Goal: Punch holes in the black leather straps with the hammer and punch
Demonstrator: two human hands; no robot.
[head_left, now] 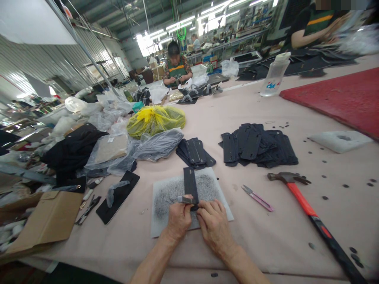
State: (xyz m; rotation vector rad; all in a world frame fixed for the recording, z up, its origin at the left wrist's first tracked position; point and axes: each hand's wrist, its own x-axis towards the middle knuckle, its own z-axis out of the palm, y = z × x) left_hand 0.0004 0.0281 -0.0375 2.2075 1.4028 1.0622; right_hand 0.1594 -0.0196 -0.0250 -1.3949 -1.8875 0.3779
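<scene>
My left hand [179, 219] is closed around a short grey metal punch [184, 200], which lies across a flat black strip [190, 182]. The strip rests on a white board [166, 197] speckled with dark marks. My right hand [213, 223] is closed at the strip's near end, its thumb and fingers bent against the edge; the exact contact is partly hidden. Beyond the board lie a small pile of black pieces [195, 152] and a larger pile of similar pieces [257, 146]. Pink-handled thread snips [258, 198] and a claw hammer [308, 209] lie to the right.
A yellow plastic bag [156, 120], a black panel [118, 197] and a cardboard box [44, 221] are on the left. A water bottle [274, 77], a red board [340, 98] and a whitish block [340, 141] stand or lie right. Co-workers sit across the table.
</scene>
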